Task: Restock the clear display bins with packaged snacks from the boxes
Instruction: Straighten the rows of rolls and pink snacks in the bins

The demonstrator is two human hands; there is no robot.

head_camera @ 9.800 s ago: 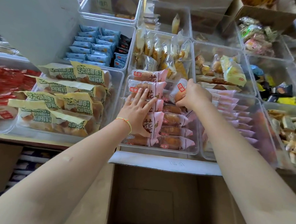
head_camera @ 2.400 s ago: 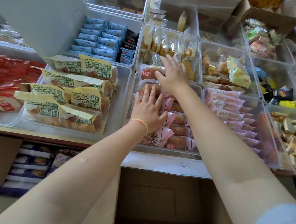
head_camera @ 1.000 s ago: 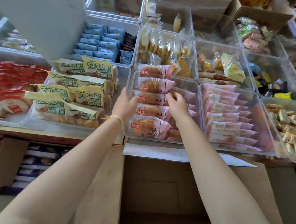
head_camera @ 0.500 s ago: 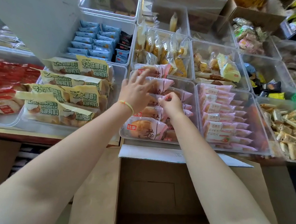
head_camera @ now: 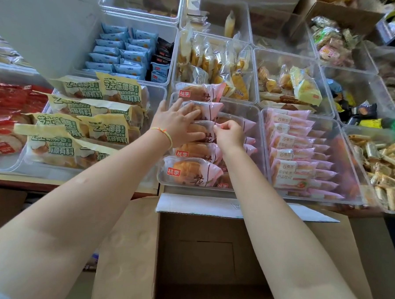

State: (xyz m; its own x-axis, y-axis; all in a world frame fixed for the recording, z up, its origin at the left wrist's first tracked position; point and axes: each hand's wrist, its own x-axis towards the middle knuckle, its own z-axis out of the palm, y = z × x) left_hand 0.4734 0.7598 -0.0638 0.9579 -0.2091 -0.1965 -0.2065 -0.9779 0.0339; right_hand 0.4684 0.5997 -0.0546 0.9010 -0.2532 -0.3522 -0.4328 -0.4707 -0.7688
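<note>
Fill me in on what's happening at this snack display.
A person is restocking a clear bin with pink-wrapped buns. The left hand lies flat on the stacked row, steadying it, while the right hand pinches the edge of one wrapper. The cardboard box below looks empty.

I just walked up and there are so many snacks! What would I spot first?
Probably the two hands in the middle: the left hand lies flat on pink-wrapped buns in a clear bin, while the right hand pinches a wrapper's edge. Left of them sit big yellow-green bread packs, and an open cardboard box waits below.
</note>
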